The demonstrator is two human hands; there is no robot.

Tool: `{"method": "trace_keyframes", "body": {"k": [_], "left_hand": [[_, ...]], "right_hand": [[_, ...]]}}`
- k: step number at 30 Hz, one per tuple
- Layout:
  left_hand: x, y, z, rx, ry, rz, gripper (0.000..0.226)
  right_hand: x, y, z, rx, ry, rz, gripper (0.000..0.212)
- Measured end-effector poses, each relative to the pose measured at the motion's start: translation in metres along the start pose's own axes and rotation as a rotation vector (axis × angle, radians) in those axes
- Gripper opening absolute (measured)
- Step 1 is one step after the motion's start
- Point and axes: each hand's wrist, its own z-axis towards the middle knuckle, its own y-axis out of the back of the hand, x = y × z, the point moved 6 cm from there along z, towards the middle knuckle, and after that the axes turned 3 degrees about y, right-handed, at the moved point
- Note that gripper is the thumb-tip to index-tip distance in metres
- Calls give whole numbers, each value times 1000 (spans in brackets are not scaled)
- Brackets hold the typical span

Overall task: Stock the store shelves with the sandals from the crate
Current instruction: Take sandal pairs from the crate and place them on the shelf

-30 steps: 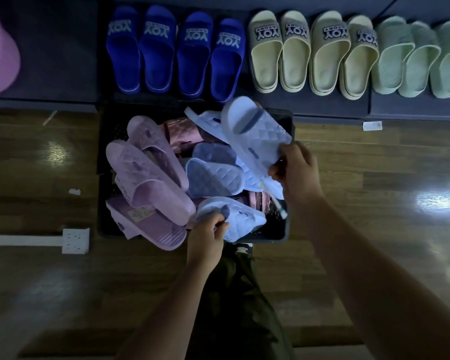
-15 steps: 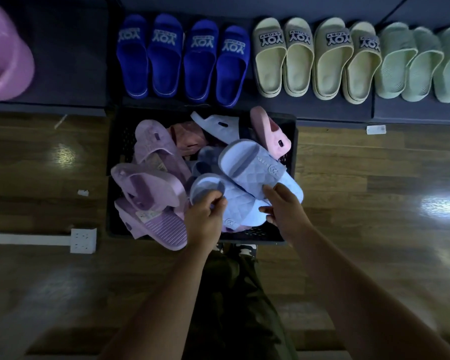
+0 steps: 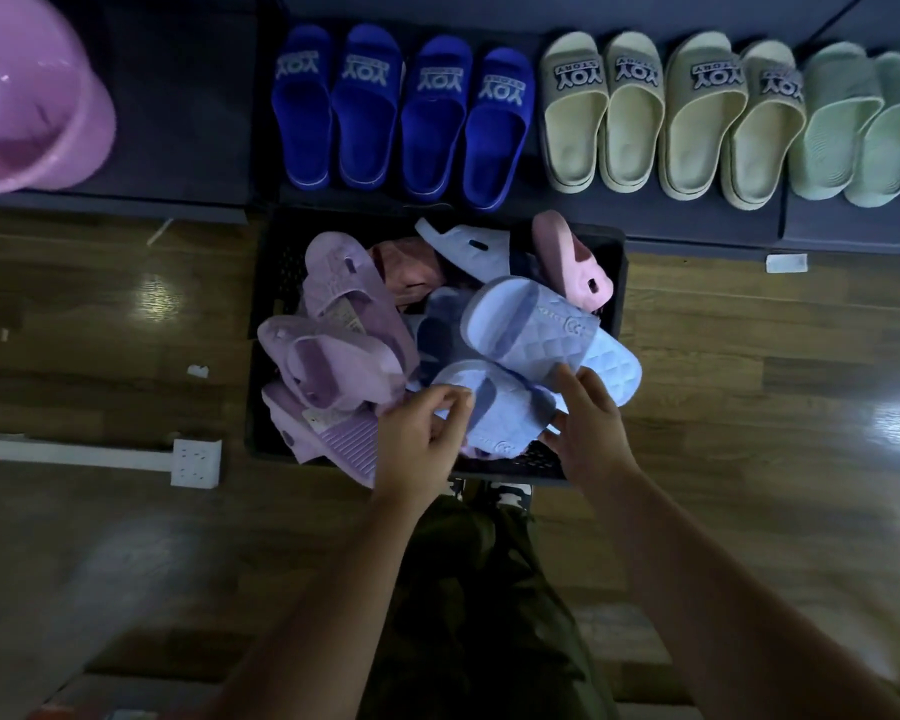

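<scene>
Our left hand (image 3: 421,439) pinches the near pale blue sandal (image 3: 494,407) atop the black crate (image 3: 611,262); our right hand (image 3: 588,423), fingers spread, touches a second blue sandal (image 3: 541,335) overhanging the crate's right edge. Shelf (image 3: 697,226) behind.

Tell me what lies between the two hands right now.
In the head view, the near light blue sandal lies between the left hand and right hand, on top of the crate pile. Both hands touch it.
</scene>
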Motion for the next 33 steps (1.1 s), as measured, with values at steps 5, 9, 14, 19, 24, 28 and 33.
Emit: {"method": "trace_keyframes", "body": {"k": [5,9,14,19,24,28,33], "left_hand": [[28,80,16,-293,165,49,20],[70,128,51,-419,408,218,30],[157,116,98,-33,847,28,42],[156,111,118,54,795,-105,38],[150,131,127,-38,646,-103,16],[145,141,150,-28,524,116,56],[136,128,167,91,317,298,54]], "right_hand": [[-1,-3,-3,-21,-7,13,17],[-4,-3,-1,-69,1,-47,18],[0,-4,7,-107,55,-95,18],[11,-11,16,-127,69,-150,23],[14,-13,21,-130,58,-131,19],[16,-13,21,-165,69,-144,18],[19,-16,21,-108,124,-164,28]]}}
